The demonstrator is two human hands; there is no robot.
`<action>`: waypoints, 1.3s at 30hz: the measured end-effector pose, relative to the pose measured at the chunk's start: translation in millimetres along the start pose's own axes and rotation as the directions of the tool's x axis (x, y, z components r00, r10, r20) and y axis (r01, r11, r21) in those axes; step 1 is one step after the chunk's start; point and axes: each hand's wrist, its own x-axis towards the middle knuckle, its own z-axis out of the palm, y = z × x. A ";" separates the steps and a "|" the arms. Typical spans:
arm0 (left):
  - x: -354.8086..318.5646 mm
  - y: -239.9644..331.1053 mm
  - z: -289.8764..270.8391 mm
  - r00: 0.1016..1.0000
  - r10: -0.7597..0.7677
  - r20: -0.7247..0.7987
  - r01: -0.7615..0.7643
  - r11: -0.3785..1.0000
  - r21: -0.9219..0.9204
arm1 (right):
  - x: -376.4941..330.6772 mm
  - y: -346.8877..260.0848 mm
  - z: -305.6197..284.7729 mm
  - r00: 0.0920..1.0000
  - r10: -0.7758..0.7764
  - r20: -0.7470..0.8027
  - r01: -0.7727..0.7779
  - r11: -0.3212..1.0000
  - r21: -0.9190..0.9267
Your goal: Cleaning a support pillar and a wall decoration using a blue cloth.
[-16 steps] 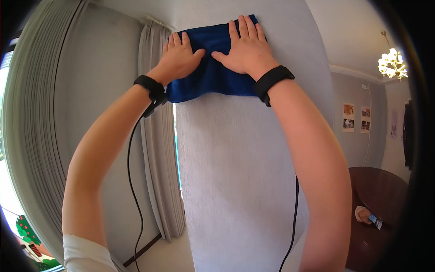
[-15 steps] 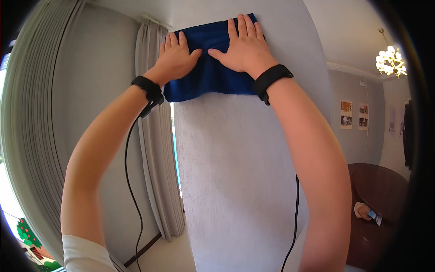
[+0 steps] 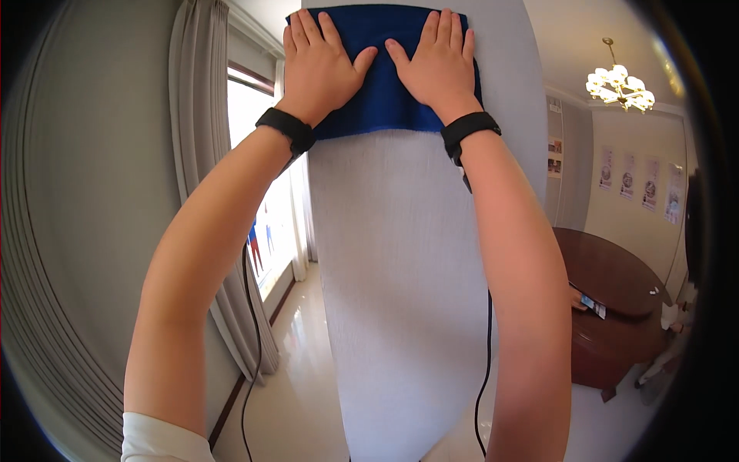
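The dark blue cloth (image 3: 381, 96) lies against the upper part of the pale upright panel (image 3: 400, 254), spread beneath both hands, and it seems best handled with flat, even pressure. The left hand (image 3: 317, 73) and the right hand (image 3: 440, 73) rest on it with palms towards the panel, fingers straight, pointing up and slightly apart, the thumbs angled in with cloth showing between their tips; nothing is pinched. That broad contact should suit a soft sheet, since pushing with the tips alone could ruck it. The left hand sits right at the cloth's left edge, so a little more fabric under its outer side would guard against slipping onto bare panel. Moving both palms together at one pace should limit folds, with the black cords (image 3: 489, 346) beside the forearms left slack and clear of the lower hem
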 end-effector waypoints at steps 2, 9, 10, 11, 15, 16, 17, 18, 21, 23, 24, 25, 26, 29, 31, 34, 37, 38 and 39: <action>-14.8 1.8 -3.9 1.000 0.015 -0.010 -0.015 0.999 0.035 | -17.2 0.1 -5.7 0.998 -0.065 -0.023 0.066 0.996 0.057; -50.3 28.2 -54.7 0.986 -0.077 0.148 0.096 0.987 -0.127 | -56.0 0.8 -48.8 0.987 -0.145 0.071 0.133 0.980 0.147; -47.8 31.5 -57.3 0.981 -0.076 0.181 0.100 0.986 -0.130 | -57.7 3.7 -47.7 0.987 -0.147 0.069 0.137 0.981 0.135; -46.2 35.7 -57.6 0.982 -0.077 0.170 0.102 0.985 -0.139 | -59.2 5.9 -46.3 0.985 -0.134 0.108 0.120 0.985 0.127; -47.2 20.5 -28.6 0.992 0.001 0.124 0.007 0.998 -0.059 | -48.0 14.8 -27.3 0.984 -0.150 0.092 0.139 0.984 0.109; -33.8 9.2 -16.7 0.997 0.061 0.036 -0.062 0.998 0.017 | -33.3 14.0 -14.5 0.979 -0.202 -0.027 0.204 0.972 0.119; -21.0 0.6 -5.1 0.999 0.051 -0.003 -0.051 0.998 0.035 | -23.3 12.9 -3.3 0.982 -0.180 0.052 0.174 0.980 0.096; -9.1 -4.8 1.8 0.998 0.042 0.050 -0.045 0.998 0.055 | -9.9 12.8 5.8 0.982 -0.190 0.018 0.187 0.978 0.096; 25.0 -11.5 16.4 0.995 -0.003 0.099 -0.004 0.998 0.066 | 32.0 15.3 14.9 0.983 -0.091 0.158 0.069 0.988 0.138; 47.5 -12.2 21.1 0.987 -0.039 0.156 0.031 0.998 0.054 | 56.9 20.0 16.9 0.982 -0.086 0.166 0.062 0.988 0.142; 56.7 -15.2 25.0 0.989 -0.045 0.144 0.035 0.996 0.077 | 67.6 20.1 18.7 0.976 -0.071 0.203 0.042 0.989 0.145; 65.3 -17.8 28.6 0.988 -0.059 0.142 0.049 0.996 0.073 | 80.2 19.2 20.9 0.975 -0.067 0.210 0.041 0.991 0.127; 70.8 -20.2 31.6 0.987 -0.072 0.141 0.063 0.996 0.068 | 88.5 17.5 23.4 0.978 -0.077 0.195 0.048 0.988 0.146; 87.8 -15.7 40.7 0.981 -0.102 0.166 0.088 0.992 0.091 | 114.5 25.0 32.0 0.946 -0.058 0.319 0.030 0.995 0.090; 97.8 -5.8 46.1 0.956 -0.173 0.236 0.142 0.980 0.142 | 120.5 31.9 39.2 0.957 -0.062 0.284 0.025 0.991 0.133; 111.1 1.4 61.4 0.968 -0.151 0.198 0.133 0.986 0.103 | 127.5 49.2 50.8 0.975 -0.050 0.216 0.014 0.986 0.166; 113.4 -13.7 74.5 0.964 -0.151 0.218 0.098 0.967 0.236 | 125.5 43.0 21.6 0.965 -0.069 0.252 -0.005 0.960 0.282; 120.8 0.3 71.2 0.964 -0.153 0.217 0.101 0.967 0.232 | 123.4 57.6 15.4 0.965 -0.057 0.257 -0.016 0.962 0.274; 126.6 56.0 51.6 0.950 -0.166 0.265 0.170 0.985 0.010 | 115.4 92.1 19.8 0.961 -0.018 0.275 -0.037 0.980 0.195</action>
